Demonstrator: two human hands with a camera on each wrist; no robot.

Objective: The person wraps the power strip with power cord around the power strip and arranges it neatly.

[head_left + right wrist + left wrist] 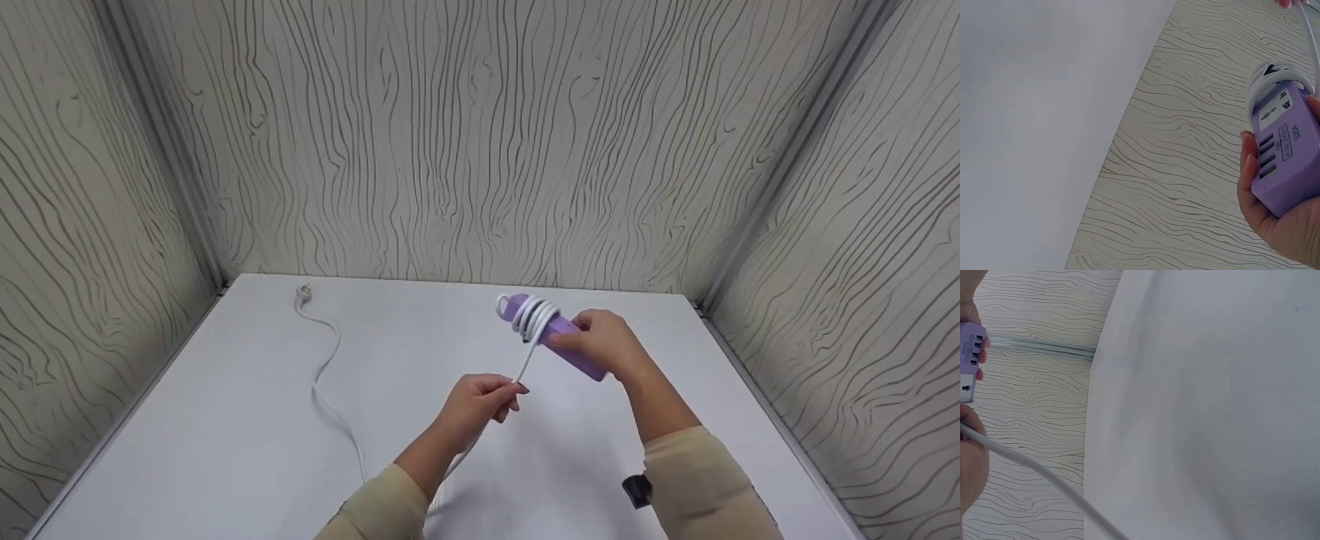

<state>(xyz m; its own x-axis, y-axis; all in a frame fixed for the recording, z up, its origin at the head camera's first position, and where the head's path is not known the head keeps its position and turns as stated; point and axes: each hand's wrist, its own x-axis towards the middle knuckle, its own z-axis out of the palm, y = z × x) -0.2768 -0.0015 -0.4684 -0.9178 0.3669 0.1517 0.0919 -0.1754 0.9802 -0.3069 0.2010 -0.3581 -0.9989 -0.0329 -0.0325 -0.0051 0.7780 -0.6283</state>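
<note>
Power strip (1289, 152): smooth plastic housing, satin finish. Cord (1044, 473): smooth plastic sheath, low gloss. Tabletop (225, 420): smooth, faintly glossy. Far wall (450, 150): matt surface, wood-grain pattern. Left corner post (160, 135) and right corner post (793, 150): smooth metal. Sleeves (705, 480): matt cloth.

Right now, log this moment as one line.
right hand: holds purple plastic power strip; left hand: pinches white cord; cord: partly wound round strip; white plug: on white table
</note>
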